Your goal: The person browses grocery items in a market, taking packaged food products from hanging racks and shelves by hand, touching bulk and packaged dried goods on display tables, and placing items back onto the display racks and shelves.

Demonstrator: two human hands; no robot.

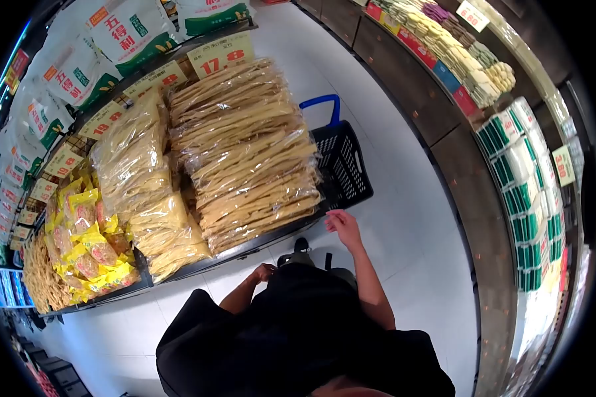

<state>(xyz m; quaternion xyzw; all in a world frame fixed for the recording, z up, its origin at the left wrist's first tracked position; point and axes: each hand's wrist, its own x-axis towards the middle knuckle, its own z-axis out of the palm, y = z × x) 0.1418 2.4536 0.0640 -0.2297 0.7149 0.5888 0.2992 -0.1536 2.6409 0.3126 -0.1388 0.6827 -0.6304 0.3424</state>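
My right hand hangs beside the front corner of a display stand, its fingers loosely bent and slightly apart, with nothing visible in them. Closest to it are clear bags of long, dried yellow bean-curd sticks, stacked high on the stand. Just past that corner, a black shopping basket with a raised blue handle stands on the floor, apart from the hand. Low in front of my body is my left hand, small and dark in view; its fingers are partly hidden.
Yellow-trimmed packets and more bagged dried goods fill the stand's left side. White flour sacks stand behind price cards. Across the pale tiled aisle, a dark shelf unit holds green-and-white packs.
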